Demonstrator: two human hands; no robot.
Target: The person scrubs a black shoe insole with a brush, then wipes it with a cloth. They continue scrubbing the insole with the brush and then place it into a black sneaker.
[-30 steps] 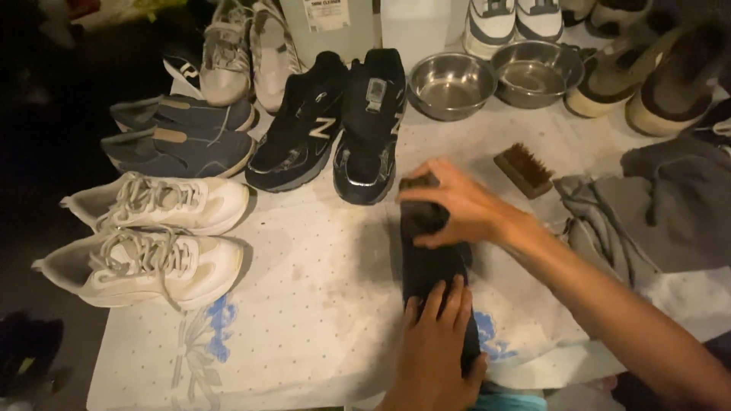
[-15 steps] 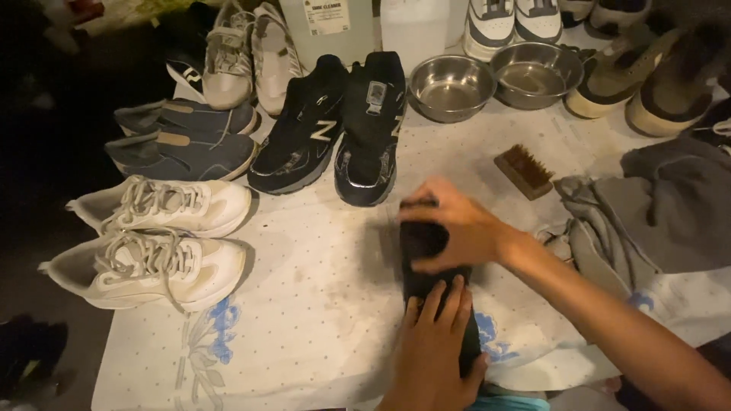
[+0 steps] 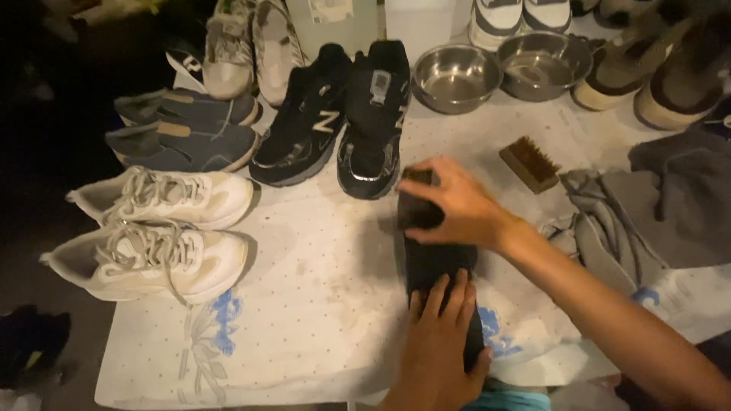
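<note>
Table (image 3: 320,304): wearing a pale dotted cloth.
Lying on it: white sneakers (image 3: 152,228), black sneakers (image 3: 335,122), two steel bowls (image 3: 457,76), wooden brush (image 3: 531,162), grey cloths (image 3: 655,205).

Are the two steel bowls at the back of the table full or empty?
Empty, as far as shows: the left bowl and right bowl stand upright with bare shiny insides.

Black sneaker pair (image 3: 335,122) just beyond right hand (image 3: 457,205). White sneaker pair (image 3: 160,228) well left of it. Two steel bowls (image 3: 495,72) beyond, at far table (image 3: 320,304) edge. Wooden brush (image 3: 531,163) near, right. Grey cloth (image 3: 655,205) further right.
</note>
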